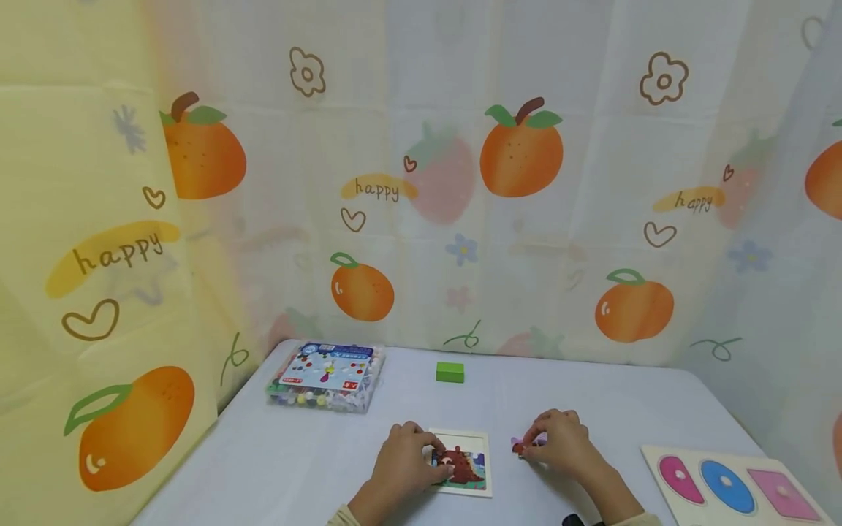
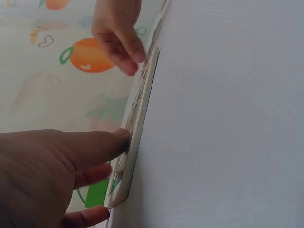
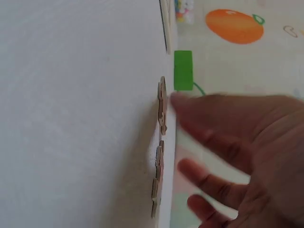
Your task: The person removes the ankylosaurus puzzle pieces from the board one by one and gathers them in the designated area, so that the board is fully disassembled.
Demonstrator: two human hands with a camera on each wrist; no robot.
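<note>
A small jigsaw puzzle (image 1: 468, 476) in a pale wooden frame (image 1: 487, 462) lies on the table, showing a reddish-brown dinosaur picture; an upper strip shows no picture. My left hand (image 1: 406, 462) rests over its left side, with the thumb (image 2: 102, 142) extended on the puzzle face and fingertips by the frame's end. To the right, my right hand (image 1: 559, 442) hovers at loose puzzle pieces (image 1: 518, 447), reddish and purple. In the right wrist view its blurred fingers are spread and loosely bent beside the upper piece (image 3: 162, 104); the pieces lie flat on the table.
A clear box of colourful parts (image 1: 325, 376) stands at the back left. A green block (image 1: 450, 372) sits at the back middle. At the front right is a board with knobbed shapes (image 1: 726, 486), and a dark object (image 1: 574, 520) shows at the lower edge.
</note>
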